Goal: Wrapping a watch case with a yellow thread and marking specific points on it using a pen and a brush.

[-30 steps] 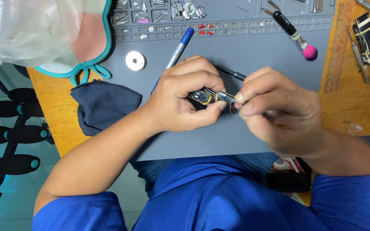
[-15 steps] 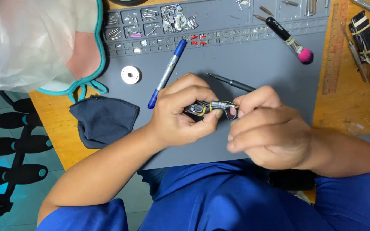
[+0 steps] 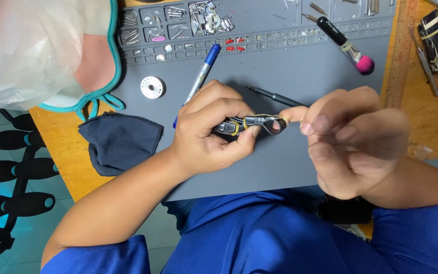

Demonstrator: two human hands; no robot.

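I see my left hand (image 3: 209, 134) clamped around a small dark metal strap clasp (image 3: 252, 124) just above the grey mat (image 3: 290, 66), in front of the blue pen (image 3: 201, 76). My right hand (image 3: 353, 139) pinches its ring end with thumb and forefinger. It looks light, stiff, smooth and fiddly; best gripped by the flat sides.

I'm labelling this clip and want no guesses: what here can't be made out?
Head view only:
- The small dark strap-like part: mostly covered by the left hand.
- Right hand fingertips: blurred, contact unclear.
- Tiny parts in the grey mat's compartments: too small.
- White bag: cut off, blurred.
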